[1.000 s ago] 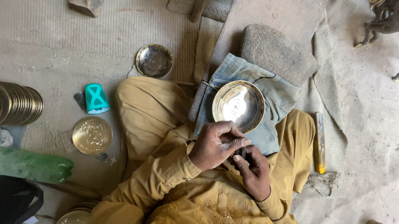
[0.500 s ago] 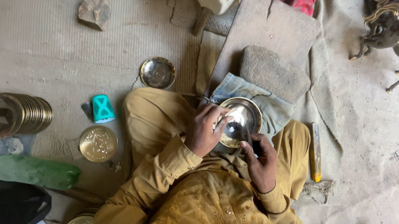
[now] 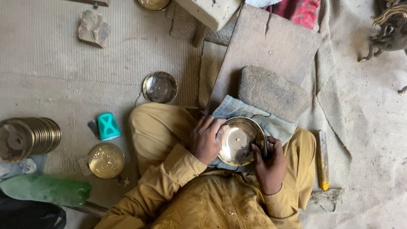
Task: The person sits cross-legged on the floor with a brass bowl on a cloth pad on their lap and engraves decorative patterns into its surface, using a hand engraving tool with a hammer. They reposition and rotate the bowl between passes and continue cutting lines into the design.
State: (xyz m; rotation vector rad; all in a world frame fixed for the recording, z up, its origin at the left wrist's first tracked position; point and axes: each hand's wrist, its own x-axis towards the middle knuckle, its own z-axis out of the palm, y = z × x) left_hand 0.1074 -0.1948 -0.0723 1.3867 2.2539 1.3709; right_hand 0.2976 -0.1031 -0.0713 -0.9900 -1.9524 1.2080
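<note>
I sit cross-legged with a shiny round brass plate on my lap, resting on a folded blue-grey cloth. My left hand grips the plate's left rim, fingers curled over the edge. At the right rim, my right hand is closed around a small dark tool pressed against the plate. Mustard-yellow sleeves and trousers fill the lower middle of the view.
A flat grey stone lies on a wooden board just beyond the plate. To the left are a steel bowl, a teal cup, a gold plate, stacked brass plates and a green bottle. A yellow-handled tool lies right; a brass horse stands far right.
My left hand moved from below the plate up onto its left rim. The plate came closer to my body, and my right hand now sits at its right edge.
</note>
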